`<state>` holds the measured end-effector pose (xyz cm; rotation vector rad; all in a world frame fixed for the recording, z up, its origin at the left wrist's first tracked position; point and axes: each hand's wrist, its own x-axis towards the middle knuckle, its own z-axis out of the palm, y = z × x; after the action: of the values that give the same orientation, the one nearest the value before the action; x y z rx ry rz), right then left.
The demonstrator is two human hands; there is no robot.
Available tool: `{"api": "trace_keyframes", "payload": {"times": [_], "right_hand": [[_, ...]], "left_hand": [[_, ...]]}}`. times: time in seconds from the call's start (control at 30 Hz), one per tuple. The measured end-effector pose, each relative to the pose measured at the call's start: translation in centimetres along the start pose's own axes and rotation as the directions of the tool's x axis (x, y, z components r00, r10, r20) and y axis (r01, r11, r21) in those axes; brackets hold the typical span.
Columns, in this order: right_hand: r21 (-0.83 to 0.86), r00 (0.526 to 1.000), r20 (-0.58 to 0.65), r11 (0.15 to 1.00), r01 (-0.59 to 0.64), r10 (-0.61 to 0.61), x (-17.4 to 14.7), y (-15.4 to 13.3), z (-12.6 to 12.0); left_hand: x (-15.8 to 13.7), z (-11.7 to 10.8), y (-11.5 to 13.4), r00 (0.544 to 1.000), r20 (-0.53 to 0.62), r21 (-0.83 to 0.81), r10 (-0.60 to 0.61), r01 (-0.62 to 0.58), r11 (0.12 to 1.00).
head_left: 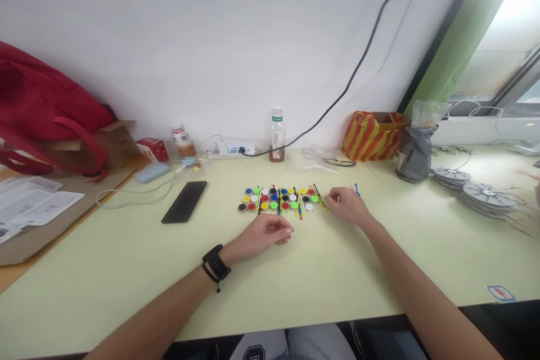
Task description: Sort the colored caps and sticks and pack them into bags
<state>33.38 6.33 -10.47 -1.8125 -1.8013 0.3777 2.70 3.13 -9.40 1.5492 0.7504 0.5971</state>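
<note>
Rows of small round discs (273, 206) in several colours lie in a block on the pale table. Between them lie groups of thin coloured strips (299, 202) with arrow-like ends, laid roughly front to back. My left hand (264, 232) rests just in front of the discs, fingers curled and thumb against them, with nothing visible inside. At the right end of the block, my right hand (348, 203) is closed, its fingertips beside a yellow and black strip pair (319, 197). Whatever its fingers hold, if anything, is hidden. Just beyond that hand a blue strip (357, 189) shows.
A black phone (184, 202) lies to the left. Along the wall stand a bottle (277, 138), a power strip (234, 148), another bottle (183, 140) and a striped bag (373, 138). Stacked grey discs (489, 199) are at right, a red bag (50, 107) at left.
</note>
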Motion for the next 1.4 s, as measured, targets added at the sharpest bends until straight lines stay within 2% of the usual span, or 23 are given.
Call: {"api": "trace_keyframes", "payload": {"times": [0.1, 0.23, 0.37, 0.6, 0.73, 1.07, 1.23, 1.4], "right_hand": [[0.093, 0.999, -0.033, 0.996, 0.017, -0.014, -0.1, 0.0, -0.9], [0.424, 0.999, -0.024, 0.905, 0.036, -0.028, -0.5, -0.2, -2.6], [0.529, 1.000, 0.012, 0.849, 0.007, -0.015, -0.9, -0.3, -3.8], [0.511, 0.996, 0.039, 0.858, 0.052, -0.084, -1.2, -0.9, -3.7], [0.452, 0.995, 0.043, 0.890, 0.061, -0.090, -1.2, -1.0, -3.5], [0.414, 0.994, 0.059, 0.908, 0.063, -0.096, -1.2, -0.8, -3.6], [0.462, 0.977, 0.180, 0.887, 0.018, -0.114, -1.6, -0.7, -4.9], [0.473, 0.925, 0.338, 0.881, -0.010, -0.171, -2.0, -1.5, -5.1]], "left_hand": [[0.0, 0.0, 0.0, 1.000, 0.006, 0.001, 0.007, -0.007, 1.000], [0.0, 0.0, -0.1, 1.000, 0.004, -0.001, 0.015, -0.015, 1.000], [0.0, 0.0, 0.0, 1.000, 0.005, -0.002, 0.015, -0.015, 1.000], [-0.1, 0.0, 0.2, 1.000, 0.009, 0.005, 0.007, -0.007, 1.000], [0.0, 0.0, 0.0, 1.000, 0.015, 0.000, 0.007, -0.007, 1.000], [0.0, -0.1, -0.1, 1.000, 0.018, 0.013, 0.010, -0.011, 1.000], [0.0, 0.0, 0.0, 1.000, 0.018, 0.029, -0.004, 0.004, 1.000], [-0.1, 0.0, -0.2, 0.999, -0.014, 0.124, 0.040, -0.038, 0.992]]}}
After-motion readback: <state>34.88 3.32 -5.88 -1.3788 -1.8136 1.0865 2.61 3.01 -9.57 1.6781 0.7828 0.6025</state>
